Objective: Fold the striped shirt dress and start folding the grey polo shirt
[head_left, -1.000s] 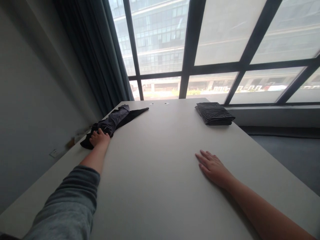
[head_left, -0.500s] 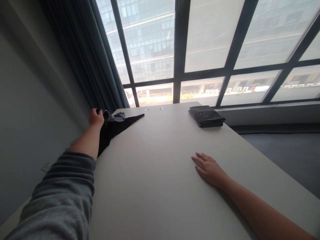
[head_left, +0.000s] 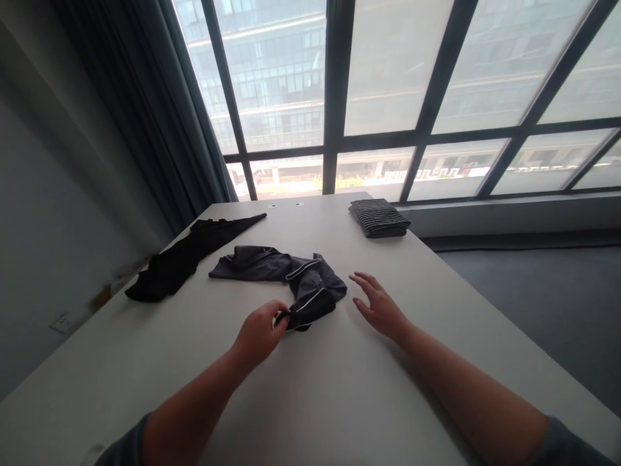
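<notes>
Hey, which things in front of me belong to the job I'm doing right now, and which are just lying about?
In the job:
dark grey garment with pale trim, gripped by the left hand
right hand, open beside it
white table, underneath

Seemingly just lying about:
black garment, left
folded striped cloth, far right

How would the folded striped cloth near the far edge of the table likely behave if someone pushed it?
The folded striped cloth would probably slide as one low block, since it lies flat and compact on the smooth-looking table. Its visible soft layers suggest it might shear or sag rather than tip.
</notes>
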`<act>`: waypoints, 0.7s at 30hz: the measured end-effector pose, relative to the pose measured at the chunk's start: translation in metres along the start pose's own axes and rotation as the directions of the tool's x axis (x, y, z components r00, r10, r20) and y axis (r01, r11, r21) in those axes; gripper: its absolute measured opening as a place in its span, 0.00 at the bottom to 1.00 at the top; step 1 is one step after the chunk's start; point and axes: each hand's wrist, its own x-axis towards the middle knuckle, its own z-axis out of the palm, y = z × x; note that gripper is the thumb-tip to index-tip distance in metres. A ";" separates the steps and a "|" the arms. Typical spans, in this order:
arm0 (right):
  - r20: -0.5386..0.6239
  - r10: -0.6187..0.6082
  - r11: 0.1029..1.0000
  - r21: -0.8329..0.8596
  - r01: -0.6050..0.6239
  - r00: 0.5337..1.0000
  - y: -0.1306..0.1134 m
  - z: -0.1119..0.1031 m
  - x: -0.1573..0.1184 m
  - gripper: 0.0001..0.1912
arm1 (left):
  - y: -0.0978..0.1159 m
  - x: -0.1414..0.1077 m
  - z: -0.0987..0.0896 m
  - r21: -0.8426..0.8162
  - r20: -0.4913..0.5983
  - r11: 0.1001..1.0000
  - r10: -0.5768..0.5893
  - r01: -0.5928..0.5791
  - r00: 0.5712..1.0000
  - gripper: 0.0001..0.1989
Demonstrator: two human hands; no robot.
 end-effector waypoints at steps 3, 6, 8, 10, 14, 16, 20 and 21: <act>0.044 -0.104 0.993 0.050 0.102 0.994 -0.015 0.004 0.001 0.29 | 0.001 -0.015 0.008 -0.020 0.055 0.995 -0.097 0.098 0.994 0.06; 0.084 -0.154 0.985 0.091 0.146 0.985 -0.029 0.017 0.002 0.32 | 0.002 -0.015 0.008 -0.010 0.067 0.993 -0.120 0.120 0.991 0.07; 0.079 -0.169 0.983 0.089 0.162 0.982 -0.040 0.028 0.003 0.33 | 0.005 -0.013 0.010 -0.002 0.085 0.996 -0.085 0.085 0.993 0.07; 0.074 -0.190 0.980 0.067 0.186 0.979 -0.051 0.036 0.004 0.29 | 0.009 -0.013 0.014 -0.023 0.085 0.999 -0.020 0.022 0.996 0.06; 0.080 -0.175 0.985 0.021 0.174 0.981 -0.068 0.039 0.004 0.21 | 0.023 -0.022 0.025 -0.120 -0.029 0.991 0.059 -0.062 0.998 0.10; 0.083 -0.151 0.988 0.018 0.150 0.985 -0.072 0.037 0.002 0.28 | 0.027 -0.028 0.029 -0.166 -0.091 0.980 0.097 -0.111 0.991 0.12; 0.123 -0.178 0.984 -0.007 0.180 0.976 -0.071 0.036 -0.001 0.25 | 0.019 -0.031 0.035 -0.225 -0.020 0.947 0.231 -0.229 0.973 0.11; 0.122 -0.195 0.980 -0.003 0.197 0.973 -0.070 0.036 -0.002 0.21 | 0.016 -0.030 0.035 -0.233 0.019 0.940 0.259 -0.248 0.966 0.11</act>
